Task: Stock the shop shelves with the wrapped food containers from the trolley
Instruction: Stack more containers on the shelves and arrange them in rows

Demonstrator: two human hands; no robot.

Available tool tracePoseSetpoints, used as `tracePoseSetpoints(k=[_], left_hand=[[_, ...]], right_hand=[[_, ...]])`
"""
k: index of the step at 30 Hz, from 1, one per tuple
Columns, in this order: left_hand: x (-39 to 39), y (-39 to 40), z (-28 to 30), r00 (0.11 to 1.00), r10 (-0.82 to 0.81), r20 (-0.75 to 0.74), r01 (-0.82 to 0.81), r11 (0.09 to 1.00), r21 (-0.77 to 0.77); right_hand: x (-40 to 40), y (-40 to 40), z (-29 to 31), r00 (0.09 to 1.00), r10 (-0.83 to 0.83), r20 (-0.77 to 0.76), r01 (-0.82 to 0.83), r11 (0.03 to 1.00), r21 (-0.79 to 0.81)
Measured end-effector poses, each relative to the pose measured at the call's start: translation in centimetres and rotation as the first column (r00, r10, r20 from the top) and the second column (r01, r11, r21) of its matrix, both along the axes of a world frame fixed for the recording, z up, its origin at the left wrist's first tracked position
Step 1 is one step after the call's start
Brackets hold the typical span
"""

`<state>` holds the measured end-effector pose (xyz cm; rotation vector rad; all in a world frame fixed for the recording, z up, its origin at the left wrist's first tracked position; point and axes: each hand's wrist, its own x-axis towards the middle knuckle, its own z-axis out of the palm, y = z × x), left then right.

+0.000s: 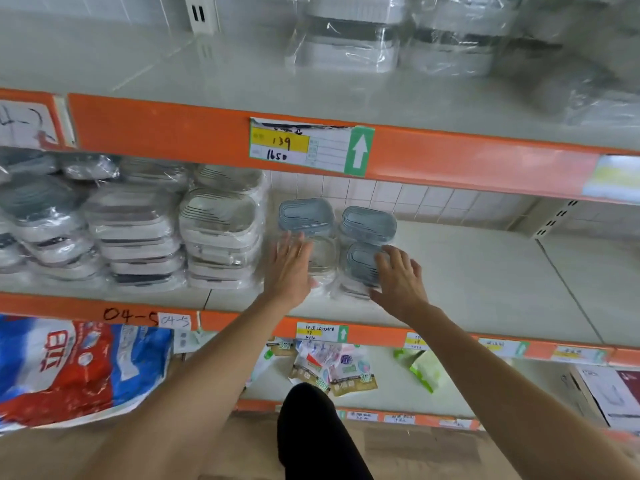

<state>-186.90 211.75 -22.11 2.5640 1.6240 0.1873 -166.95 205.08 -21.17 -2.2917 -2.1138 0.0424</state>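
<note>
Both arms reach out to the middle shelf (485, 271). Four small wrapped boxes sit there in a little group, two at the back and two at the front.

The left hand (289, 268) lies flat with its fingers straight and spread. It rests on the front left box (323, 258), which has a pale lid. The hand covers the left part of that box, and its fingertips reach the edge of the back left box (305, 214), which has a blue-grey lid.

The right hand (398, 278) is open too, with its fingers spread and a little bent. Its fingers touch the front right box (362, 263), which has a blue-grey lid. The hand sits on the right side of that box and is not wrapped round it. Just behind it is the back right box (369, 223), also with a blue-grey lid, and the hand does not touch it.

The two front boxes sit side by side between the hands, close to the front edge of the shelf.

To the left of the group, tall piles of white wrapped boxes (221, 230) fill the same shelf. More wrapped boxes (346, 36) stand on the top shelf (173, 64). An orange rail with a price tag (311, 147) runs along its front. Down below lie a big red and blue bag (69, 368) and some small packets (329, 368).
</note>
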Motion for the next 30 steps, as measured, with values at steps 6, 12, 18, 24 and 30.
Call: tracePoseSetpoints(k=[6,12,18,24,30], left_hand=[[-0.6,-0.9,0.0,0.995,0.019,-0.098,-0.009,0.995,0.096],[-2.4,-2.6,3.6,0.989,-0.117,-0.086,0.107,0.987,-0.118],[-5.6,-6.7,10.9,0.988,-0.151,0.038,0.156,0.946,-0.285],[-8.3,-11.3,20.0,0.972,-0.183,0.149,0.207,0.964,-0.166],[-9.3,-13.0,28.6,0.910,-0.166,0.381,0.149,0.986,0.074]], right_hand=[[-0.7,-0.4,0.3,0.997,-0.020,0.073,0.020,1.000,0.001],[-1.9,-2.1,3.9,1.000,0.014,-0.016,-0.017,0.987,-0.160],[-4.6,-7.1,9.8,0.991,0.113,-0.078,-0.128,0.965,-0.227],[-6.6,-12.6,18.9,0.975,0.197,-0.099,-0.206,0.974,-0.094],[-7.4,-16.0,26.7,0.966,0.190,-0.175,-0.180,0.981,0.069]])
